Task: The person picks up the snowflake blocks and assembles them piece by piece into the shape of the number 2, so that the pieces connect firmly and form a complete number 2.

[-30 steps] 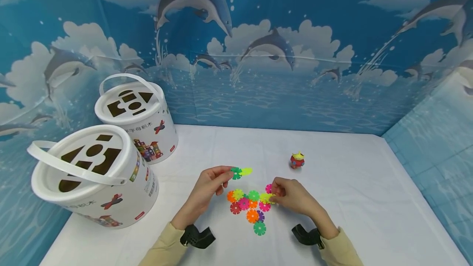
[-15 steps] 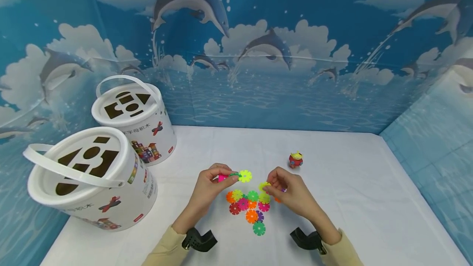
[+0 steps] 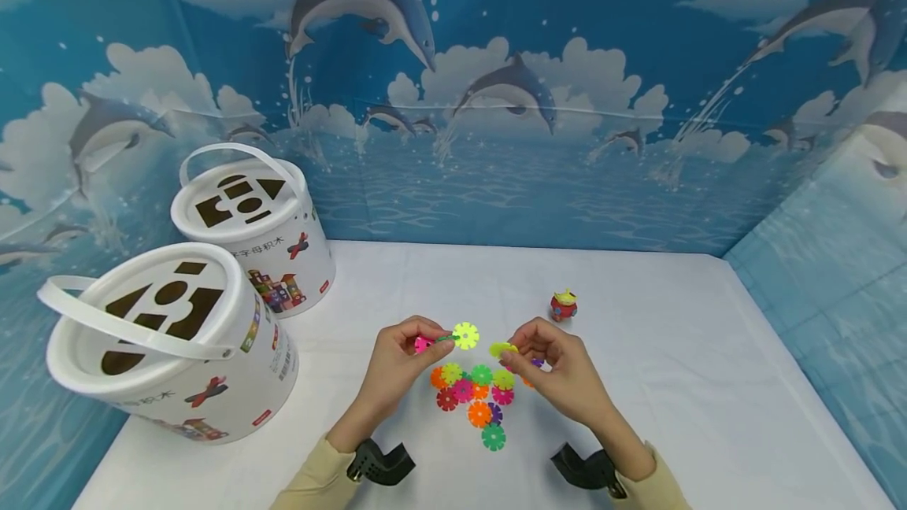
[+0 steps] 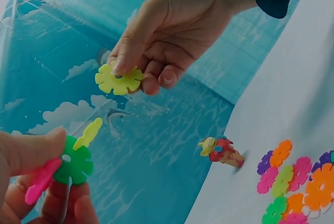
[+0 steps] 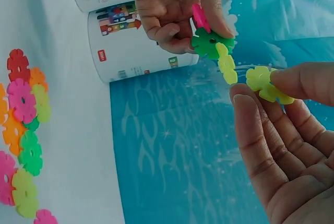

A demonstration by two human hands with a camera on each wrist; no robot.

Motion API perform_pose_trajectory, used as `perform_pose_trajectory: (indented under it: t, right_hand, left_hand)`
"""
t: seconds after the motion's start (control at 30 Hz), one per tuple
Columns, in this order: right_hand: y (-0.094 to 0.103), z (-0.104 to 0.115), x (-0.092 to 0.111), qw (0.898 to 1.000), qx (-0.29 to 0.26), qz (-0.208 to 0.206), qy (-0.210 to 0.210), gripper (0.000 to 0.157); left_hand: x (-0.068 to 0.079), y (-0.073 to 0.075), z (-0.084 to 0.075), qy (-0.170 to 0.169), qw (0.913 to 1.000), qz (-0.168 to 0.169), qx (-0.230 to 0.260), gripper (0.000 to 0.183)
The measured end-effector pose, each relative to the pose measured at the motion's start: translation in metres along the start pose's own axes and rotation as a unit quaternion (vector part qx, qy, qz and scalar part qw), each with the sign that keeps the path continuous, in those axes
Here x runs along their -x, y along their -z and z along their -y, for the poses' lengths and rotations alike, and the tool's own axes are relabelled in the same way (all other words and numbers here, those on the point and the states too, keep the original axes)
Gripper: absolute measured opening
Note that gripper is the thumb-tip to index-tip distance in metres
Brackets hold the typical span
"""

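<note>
My left hand (image 3: 404, 360) pinches a small joined group of snowflake discs above the table. In the left wrist view its green disc (image 4: 78, 162) stands between a pink disc (image 4: 42, 181) and a yellow disc (image 4: 88, 133) set edge-on. Across from it, my right hand (image 3: 563, 368) holds a single yellow snowflake disc (image 4: 119, 83) between thumb and fingers. A small gap shows between this disc and the left group's yellow one in the right wrist view. Below both hands lies a flat cluster of joined discs (image 3: 479, 414) in several colours, partly hidden by my right hand.
A small red and yellow toy figure (image 3: 564, 305) stands behind my right hand. Two white lidded buckets, the nearer bucket (image 3: 265, 376) and the farther bucket (image 3: 312, 258), stand at the left. A blue dolphin-print backdrop (image 3: 453, 203) borders the white table (image 3: 680, 384).
My right hand has risen from the cluster with a yellow disc, which it now tilts near the left group. My left hand has turned its group so the yellow disc faces the head camera.
</note>
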State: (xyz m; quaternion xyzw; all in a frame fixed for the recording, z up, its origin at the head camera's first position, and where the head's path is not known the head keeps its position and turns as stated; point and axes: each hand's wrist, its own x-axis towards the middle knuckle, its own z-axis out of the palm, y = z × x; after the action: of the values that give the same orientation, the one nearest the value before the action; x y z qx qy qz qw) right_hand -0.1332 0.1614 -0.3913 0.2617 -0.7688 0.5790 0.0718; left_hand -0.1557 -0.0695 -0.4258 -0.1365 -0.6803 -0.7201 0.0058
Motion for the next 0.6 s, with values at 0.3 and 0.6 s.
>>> perform_pose_trajectory:
  t: [0.3,0.6]
  right_hand:
    - [-0.007,0.004,-0.002,1.000,0.004,-0.014,0.019,0.020]
    - [-0.013,0.007,-0.006,1.000,-0.018,-0.018,0.013,0.018]
  left_hand:
    - [0.000,0.000,-0.002,0.044,0.9988,0.009,0.020,0.015]
    - [0.000,0.001,-0.003,0.063,0.9974,0.021,0.030,0.018]
